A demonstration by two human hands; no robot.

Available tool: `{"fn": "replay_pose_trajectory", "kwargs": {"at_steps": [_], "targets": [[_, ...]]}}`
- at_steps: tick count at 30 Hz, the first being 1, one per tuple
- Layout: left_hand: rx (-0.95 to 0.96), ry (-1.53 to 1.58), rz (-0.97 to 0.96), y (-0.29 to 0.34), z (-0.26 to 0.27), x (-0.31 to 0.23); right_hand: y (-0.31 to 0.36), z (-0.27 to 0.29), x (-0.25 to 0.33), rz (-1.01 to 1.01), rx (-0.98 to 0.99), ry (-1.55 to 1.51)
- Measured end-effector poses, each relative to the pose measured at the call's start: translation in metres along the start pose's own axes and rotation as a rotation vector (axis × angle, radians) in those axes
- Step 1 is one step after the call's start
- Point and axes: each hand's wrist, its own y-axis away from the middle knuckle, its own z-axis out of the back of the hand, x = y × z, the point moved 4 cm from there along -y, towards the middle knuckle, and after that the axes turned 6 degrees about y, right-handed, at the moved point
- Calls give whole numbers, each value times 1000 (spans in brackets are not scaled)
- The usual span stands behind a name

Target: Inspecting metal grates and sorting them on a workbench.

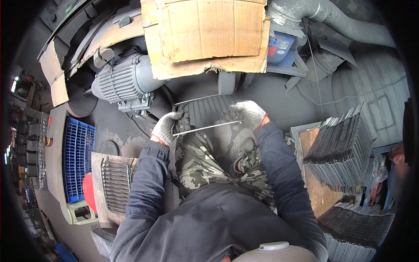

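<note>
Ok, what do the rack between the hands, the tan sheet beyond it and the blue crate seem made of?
Rack: probably metal; its near edge shines, while the inner bars look dull and dark.
Tan sheet: cardboard, matt, by its creases and torn lower edge.
Blue crate: likely moulded plastic, from its uniform colour and lattice; gloss hard to judge.

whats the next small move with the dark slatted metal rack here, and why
Probably ease the dark slatted metal rack slightly toward the rounded grey block by the brown cardboard sheet, keeping both ends held. The left hand and right hand, in whitish knit gloves, grip opposite ends, and the rack's far pale edge lies near the block; whether they touch, I can't tell.
</note>
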Motion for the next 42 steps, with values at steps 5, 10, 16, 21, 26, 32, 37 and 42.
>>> {"fn": "replay_pose_trajectory", "kwargs": {"at_steps": [5,10,16,21,26,32,37,42], "targets": [[141,-154,151,-51,-72,21,43,65,33,102,-141,122],[120,-46,199,-65,-146,103,137,119,49,143,-352,240],[525,-469,-7,16,-191,113,257,77,33,266,-458,-45],[436,-867,-265,101,-173,79,336,52,51,763,-782,164],[-213,-1021,-830,167,-44,6,457,73,91,1382,-1305,382],[-1304,-1578,-908,282,208,-80,486,123,113,1001,-1515,1544],[-1356,-1858,-512,324,384,-105,470,169,104,538,-1680,2183],[-1433,-1714,-812,332,437,-118,466,193,94,358,-1671,2124]]}}
